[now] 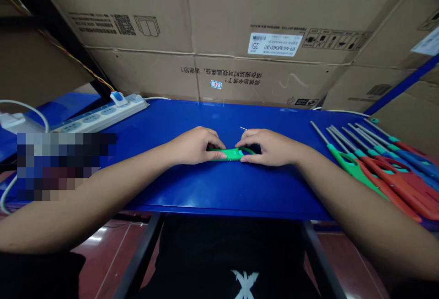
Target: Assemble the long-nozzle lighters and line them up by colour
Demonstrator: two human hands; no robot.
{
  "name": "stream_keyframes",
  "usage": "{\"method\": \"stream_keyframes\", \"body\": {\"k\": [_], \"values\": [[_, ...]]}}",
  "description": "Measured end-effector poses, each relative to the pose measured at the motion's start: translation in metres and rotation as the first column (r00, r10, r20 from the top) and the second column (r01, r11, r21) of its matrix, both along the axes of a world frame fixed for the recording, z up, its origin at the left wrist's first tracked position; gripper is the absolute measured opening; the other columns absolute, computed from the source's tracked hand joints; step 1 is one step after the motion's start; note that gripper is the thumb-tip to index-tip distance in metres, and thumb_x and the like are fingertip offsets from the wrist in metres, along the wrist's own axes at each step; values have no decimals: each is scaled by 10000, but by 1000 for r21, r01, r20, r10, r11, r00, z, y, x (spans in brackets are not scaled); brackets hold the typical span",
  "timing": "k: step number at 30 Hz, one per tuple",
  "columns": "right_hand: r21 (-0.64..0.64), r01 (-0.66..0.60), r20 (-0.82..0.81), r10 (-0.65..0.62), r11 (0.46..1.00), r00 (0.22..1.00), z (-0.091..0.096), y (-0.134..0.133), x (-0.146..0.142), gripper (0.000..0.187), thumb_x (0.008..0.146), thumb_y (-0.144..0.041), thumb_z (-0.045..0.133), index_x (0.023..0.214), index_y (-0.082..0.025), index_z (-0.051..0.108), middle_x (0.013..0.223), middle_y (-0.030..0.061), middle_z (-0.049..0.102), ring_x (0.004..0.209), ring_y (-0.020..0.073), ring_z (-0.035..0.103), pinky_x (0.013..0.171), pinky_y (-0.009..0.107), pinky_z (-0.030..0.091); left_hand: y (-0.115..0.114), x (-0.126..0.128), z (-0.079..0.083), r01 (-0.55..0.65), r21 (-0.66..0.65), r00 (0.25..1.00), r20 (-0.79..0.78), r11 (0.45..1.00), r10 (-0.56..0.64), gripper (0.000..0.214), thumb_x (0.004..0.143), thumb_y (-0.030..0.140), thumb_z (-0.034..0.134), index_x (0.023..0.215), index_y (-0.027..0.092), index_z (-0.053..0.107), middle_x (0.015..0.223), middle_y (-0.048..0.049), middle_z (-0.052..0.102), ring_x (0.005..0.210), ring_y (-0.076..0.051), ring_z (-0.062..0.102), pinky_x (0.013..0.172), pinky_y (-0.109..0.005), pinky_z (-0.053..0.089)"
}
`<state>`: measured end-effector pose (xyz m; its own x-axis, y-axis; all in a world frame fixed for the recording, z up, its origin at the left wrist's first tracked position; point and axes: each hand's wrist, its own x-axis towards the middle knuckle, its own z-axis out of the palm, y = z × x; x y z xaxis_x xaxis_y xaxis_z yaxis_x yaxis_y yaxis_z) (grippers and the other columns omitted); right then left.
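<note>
Both ends of a green lighter (231,154) were gripped at the middle of the blue counter (212,189): the left hand (197,146) pinched one end between thumb and curled fingers, while the right hand (276,147) held thumb and fingertips, slightly parted, against the looped end. A thin pale tip (243,128) showed just beyond the right hand. Several long-stemmed lighters (418,193) lay side by side at the right, partly behind the right forearm (356,200). At the left, a power strip (103,117) carried a plug (118,99); a pixelated patch hid things nearby. Printed cardboard (206,38) stood along the far edge; whether it enclosed anything could not be told.
</note>
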<state>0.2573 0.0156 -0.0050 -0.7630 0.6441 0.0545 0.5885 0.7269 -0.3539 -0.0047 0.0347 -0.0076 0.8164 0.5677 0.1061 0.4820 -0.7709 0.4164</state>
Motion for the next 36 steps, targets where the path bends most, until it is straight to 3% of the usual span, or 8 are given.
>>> {"method": "stream_keyframes", "body": {"k": [6,10,13,16,21,26,30,36], "values": [[-13,79,65,-78,997,995,-2,-3,-9,360,867,-360,712,1173,-171,725,1055,87,674,947,219,626,854,368,488,-6,4,0,-23,54,997,-77,998,27,250,906,368,676,1068,208,779,994,-63,742,891,-188,684,812,-296,498],[-23,54,59,-53,998,997,4,-2,-2,380,887,-408,673,1197,-191,712,1135,94,691,1021,233,632,901,373,474,-9,4,5,-17,81,990,-136,997,27,266,929,359,634,1097,196,762,1012,-76,738,919,-199,680,817,-294,491],[-57,145,33,-144,988,989,19,0,19,355,937,-448,566,1119,-185,722,1117,92,714,994,224,647,871,356,476,-9,0,11,0,34,986,-164,999,6,270,913,385,646,1082,210,763,1002,-62,744,889,-180,678,784,-266,479],[-138,260,128,-243,956,961,34,0,43,382,894,-515,587,1031,-186,723,999,79,723,879,216,652,767,331,476,-8,-6,19,-5,-48,977,-212,999,-5,267,877,401,673,1045,217,768,966,-41,746,837,-161,665,727,-246,459],[-302,220,309,-123,928,943,37,-3,49,439,780,-562,704,1030,-202,712,977,64,689,858,208,622,707,301,443,-9,-11,25,-51,-177,967,-256,983,4,275,816,437,706,958,203,736,854,-1,713,758,-139,630,658,-227,426],[-141,75,287,-32,987,957,25,-8,26,178,867,-367,640,892,-193,666,890,43,678,761,166,571,653,284,378,-15,-9,22,-73,-148,970,-242,986,36,266,743,408,770,852,201,642,724,40,637,612,-119,549,539,-229,341],[22,72,238,-75,997,968,22,-13,12,152,897,-330,604,951,-193,641,869,44,688,712,164,557,612,280,342,-22,-1,17,-50,-71,985,-166,996,38,225,828,415,708,859,196,665,728,19,639,620,-128,547,561,-239,335],[263,14,115,-45,965,992,16,-18,-3,266,983,-298,493,1097,-171,696,1019,105,745,909,237,646,761,341,442,-31,7,6,-106,268,993,-16,957,114,336,977,416,532,829,162,693,750,-48,664,695,-170,592,635,-275,383]]}}
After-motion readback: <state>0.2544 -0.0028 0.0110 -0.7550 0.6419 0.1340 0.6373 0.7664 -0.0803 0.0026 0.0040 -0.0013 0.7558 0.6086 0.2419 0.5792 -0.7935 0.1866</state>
